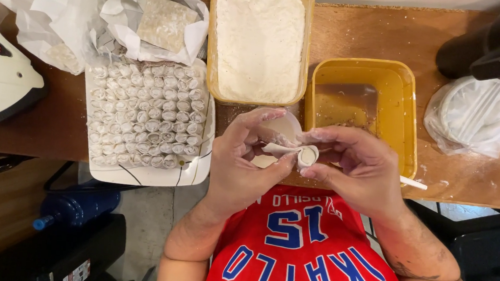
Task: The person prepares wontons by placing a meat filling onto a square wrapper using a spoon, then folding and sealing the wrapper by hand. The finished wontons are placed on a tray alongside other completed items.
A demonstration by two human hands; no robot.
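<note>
**Folding a small dumpling over the table edge**

The brown wooden table runs across the upper half of the frame. On it, top centre, stands a yellow plastic tub of white flour, and to its right a shallower yellow plastic tub holding a little clear water. At left centre a white rectangular tray is packed with rows of small folded white dumplings, with crumpled white plastic wrapping behind it in the upper left. A clear bag of round white wrappers lies at the right edge.

My left hand and right hand, both dusted with flour, meet at the centre of the frame, just below the two tubs. Between them I pinch a small white dough dumpling: pale, smooth and soft, with a rounded, curled bulb at its right end and a flat tail of dough stretching left. Its long axis lies nearly level across the frame, tail pointing left towards my left thumb, bulb towards my right fingers. Both hands are closed narrowly on it, fingertips pressing the dough.
</note>
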